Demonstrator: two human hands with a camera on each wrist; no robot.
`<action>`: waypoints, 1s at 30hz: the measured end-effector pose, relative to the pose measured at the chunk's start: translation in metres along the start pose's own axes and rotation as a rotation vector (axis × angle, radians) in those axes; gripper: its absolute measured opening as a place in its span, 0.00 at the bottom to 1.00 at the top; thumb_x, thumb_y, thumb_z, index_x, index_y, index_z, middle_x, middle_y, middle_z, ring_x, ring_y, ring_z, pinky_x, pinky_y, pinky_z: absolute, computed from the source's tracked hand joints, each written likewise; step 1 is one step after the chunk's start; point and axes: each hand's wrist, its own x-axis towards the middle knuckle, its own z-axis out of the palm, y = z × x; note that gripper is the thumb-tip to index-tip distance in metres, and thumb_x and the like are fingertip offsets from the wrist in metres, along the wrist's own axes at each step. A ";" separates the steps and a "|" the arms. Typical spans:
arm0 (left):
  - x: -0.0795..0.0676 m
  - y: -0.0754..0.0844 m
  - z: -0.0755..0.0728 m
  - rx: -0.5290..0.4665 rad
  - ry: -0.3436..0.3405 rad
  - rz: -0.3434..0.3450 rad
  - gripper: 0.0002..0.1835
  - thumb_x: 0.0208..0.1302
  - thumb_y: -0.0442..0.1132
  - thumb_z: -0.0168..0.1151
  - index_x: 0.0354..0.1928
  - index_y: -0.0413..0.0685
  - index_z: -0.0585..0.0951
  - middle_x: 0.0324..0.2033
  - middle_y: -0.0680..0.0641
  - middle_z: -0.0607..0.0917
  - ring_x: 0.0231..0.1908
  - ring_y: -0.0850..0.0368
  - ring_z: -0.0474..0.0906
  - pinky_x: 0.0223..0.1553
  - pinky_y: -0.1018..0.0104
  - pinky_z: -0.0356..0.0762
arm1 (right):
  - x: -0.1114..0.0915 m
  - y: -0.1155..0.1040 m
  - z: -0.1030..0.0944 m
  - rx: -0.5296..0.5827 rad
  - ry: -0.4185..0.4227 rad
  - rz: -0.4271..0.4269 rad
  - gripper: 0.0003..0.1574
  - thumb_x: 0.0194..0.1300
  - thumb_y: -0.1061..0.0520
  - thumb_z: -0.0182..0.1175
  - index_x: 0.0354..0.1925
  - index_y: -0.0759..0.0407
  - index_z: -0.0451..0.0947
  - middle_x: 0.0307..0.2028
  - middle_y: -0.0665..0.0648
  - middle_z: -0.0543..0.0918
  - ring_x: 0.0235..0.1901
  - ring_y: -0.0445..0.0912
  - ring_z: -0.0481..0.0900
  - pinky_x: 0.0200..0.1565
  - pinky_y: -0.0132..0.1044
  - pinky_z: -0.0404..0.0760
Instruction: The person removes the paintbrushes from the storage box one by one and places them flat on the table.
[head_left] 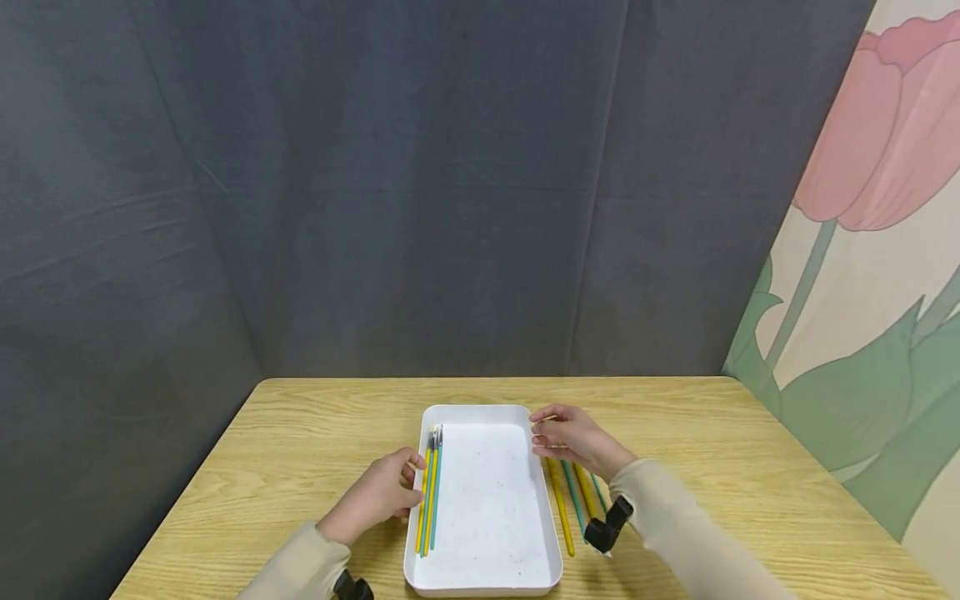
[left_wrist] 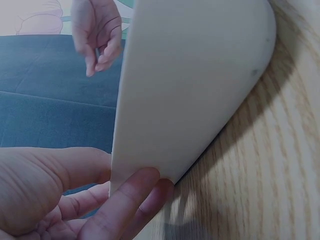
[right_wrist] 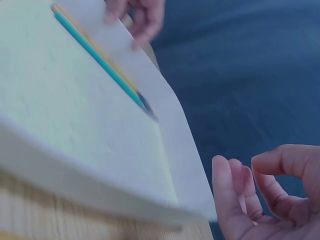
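A white rectangular tray sits on the table. Along its left wall lie several thin yellow and teal paintbrushes, side by side with bristles toward the far end. My left hand grips the tray's left rim; in the left wrist view its fingers press the outer wall and the thumb is at the edge. By the tray's far right corner, my right hand hovers with loosely bent fingers, nothing held in them. Beside the right wall, more yellow and teal paintbrushes lie on the table, partly hidden under my right hand and forearm.
The wooden table extends to both sides of the tray. Behind it and on the left hangs a dark grey cloth. A wall with painted tulips stands on the right.
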 end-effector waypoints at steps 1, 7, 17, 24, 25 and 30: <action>0.000 0.000 0.000 0.002 -0.001 0.001 0.18 0.55 0.25 0.64 0.49 0.35 0.73 0.35 0.40 0.75 0.25 0.56 0.76 0.24 0.66 0.81 | 0.001 -0.001 0.006 0.000 -0.008 0.006 0.17 0.69 0.64 0.52 0.53 0.72 0.67 0.38 0.59 0.76 0.36 0.45 0.78 0.42 0.35 0.85; 0.001 -0.001 0.000 0.005 -0.003 -0.007 0.19 0.56 0.25 0.64 0.50 0.36 0.73 0.35 0.41 0.75 0.26 0.56 0.75 0.24 0.66 0.80 | 0.008 -0.007 0.042 -0.003 -0.059 0.030 0.14 0.68 0.66 0.52 0.50 0.72 0.69 0.37 0.59 0.75 0.35 0.45 0.77 0.44 0.39 0.85; 0.002 -0.002 0.000 0.008 0.007 0.000 0.19 0.55 0.25 0.64 0.49 0.35 0.74 0.35 0.41 0.75 0.25 0.56 0.76 0.23 0.66 0.81 | 0.027 -0.007 0.092 -0.166 -0.058 0.079 0.14 0.61 0.69 0.56 0.47 0.73 0.73 0.30 0.58 0.77 0.30 0.46 0.80 0.42 0.44 0.86; 0.001 -0.001 0.000 0.012 0.010 0.013 0.19 0.54 0.24 0.64 0.48 0.35 0.74 0.34 0.42 0.75 0.24 0.57 0.76 0.22 0.66 0.81 | 0.038 0.005 0.111 -0.228 -0.059 0.111 0.13 0.57 0.71 0.56 0.42 0.72 0.75 0.23 0.56 0.76 0.23 0.43 0.77 0.35 0.39 0.86; 0.000 -0.001 0.000 0.011 0.011 0.014 0.19 0.54 0.24 0.64 0.48 0.35 0.74 0.34 0.42 0.75 0.24 0.57 0.76 0.22 0.66 0.81 | 0.039 0.007 0.113 -0.235 -0.055 0.117 0.12 0.56 0.72 0.57 0.42 0.72 0.75 0.22 0.56 0.76 0.22 0.43 0.77 0.34 0.38 0.86; 0.000 0.000 -0.001 0.020 0.011 0.007 0.19 0.54 0.24 0.65 0.48 0.36 0.74 0.34 0.41 0.76 0.24 0.56 0.76 0.23 0.66 0.81 | 0.044 0.010 0.120 -0.266 -0.041 0.115 0.10 0.55 0.71 0.58 0.39 0.70 0.75 0.21 0.55 0.76 0.19 0.41 0.76 0.29 0.34 0.85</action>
